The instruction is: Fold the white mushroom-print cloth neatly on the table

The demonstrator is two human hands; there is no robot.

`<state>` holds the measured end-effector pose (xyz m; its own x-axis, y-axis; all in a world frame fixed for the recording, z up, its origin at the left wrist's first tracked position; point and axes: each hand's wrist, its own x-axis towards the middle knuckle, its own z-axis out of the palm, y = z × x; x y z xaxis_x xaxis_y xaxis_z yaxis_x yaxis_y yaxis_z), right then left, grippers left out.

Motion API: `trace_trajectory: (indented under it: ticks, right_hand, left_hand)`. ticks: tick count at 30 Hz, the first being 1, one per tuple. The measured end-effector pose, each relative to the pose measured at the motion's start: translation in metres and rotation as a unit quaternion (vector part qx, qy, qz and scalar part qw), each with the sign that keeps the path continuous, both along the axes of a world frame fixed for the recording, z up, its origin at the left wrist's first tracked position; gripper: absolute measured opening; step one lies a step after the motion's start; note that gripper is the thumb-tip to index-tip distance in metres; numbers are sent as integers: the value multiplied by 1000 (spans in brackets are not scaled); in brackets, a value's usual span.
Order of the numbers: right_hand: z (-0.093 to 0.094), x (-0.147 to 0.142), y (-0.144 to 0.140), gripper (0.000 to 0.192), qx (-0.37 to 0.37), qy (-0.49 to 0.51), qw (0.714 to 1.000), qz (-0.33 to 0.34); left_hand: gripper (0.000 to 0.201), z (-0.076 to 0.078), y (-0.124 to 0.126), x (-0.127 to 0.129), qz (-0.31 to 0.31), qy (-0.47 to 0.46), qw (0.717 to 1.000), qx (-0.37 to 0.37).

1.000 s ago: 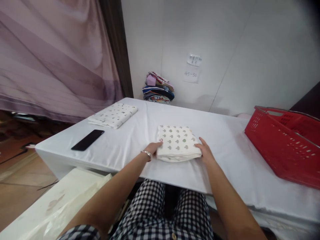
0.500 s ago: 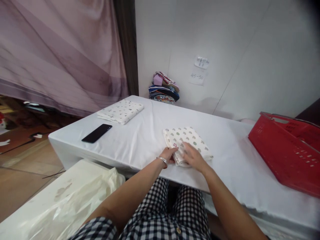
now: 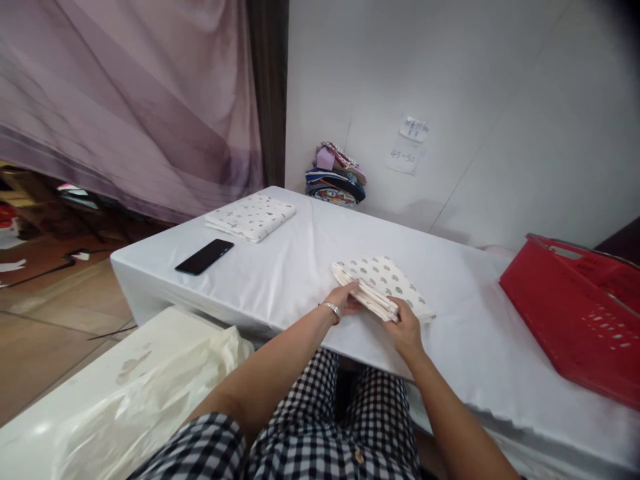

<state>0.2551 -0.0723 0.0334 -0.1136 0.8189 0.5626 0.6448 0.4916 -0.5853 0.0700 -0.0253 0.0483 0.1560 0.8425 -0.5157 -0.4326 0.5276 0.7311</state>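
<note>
A folded white cloth [image 3: 387, 272] printed with small grey and green motifs lies near the front edge of the table. Its layered near edge is tilted up between my two hands. My left hand [image 3: 346, 297], with a silver bracelet at the wrist, grips the middle of that edge, fingers partly hidden beneath. At the near right corner, my right hand [image 3: 405, 328] pinches the layers with the thumb on top. A second folded white cloth [image 3: 253, 217] with small dark prints rests at the table's far left.
A black phone [image 3: 205, 257] lies on the white-covered table [image 3: 280, 287]. At the right stands a red plastic basket [image 3: 575, 313]. Several folded fabrics [image 3: 336, 177] are stacked by the wall. Below left, crumpled plastic [image 3: 165, 393] covers part of a white surface [image 3: 135, 353].
My right hand has gone from lying on top of the cloth to gripping its near right corner. The near edge is now lifted, showing its layers. The view has shifted slightly.
</note>
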Motion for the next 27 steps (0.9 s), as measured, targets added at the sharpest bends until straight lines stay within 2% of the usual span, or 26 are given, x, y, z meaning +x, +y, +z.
trace_trajectory:
  ticks: [4,9,14,18,23,27]
  right_hand:
    - [5,21,-8,37,-56,96,994,-9]
    - [1,30,-15,36,-72,131,989,-21]
    - [-2,28,-17,37,-80,137,987,-20]
    - [-4,28,-20,35,-79,119,990,0]
    - [-16,28,-27,40,-3,23,999,37]
    - [-27,29,-34,53,65,-82,991,86]
  left_hand:
    - [40,-6,22,-19,108,-31,994,18]
    - [67,-14,28,-35,146,-12,988,53]
    - [67,-20,29,-42,134,36,985,104]
    - [63,-23,36,-45,99,145,976,128]
    - [56,-19,41,-50,53,234,958,154]
    - [50,-16,44,-52,9,349,917,192]
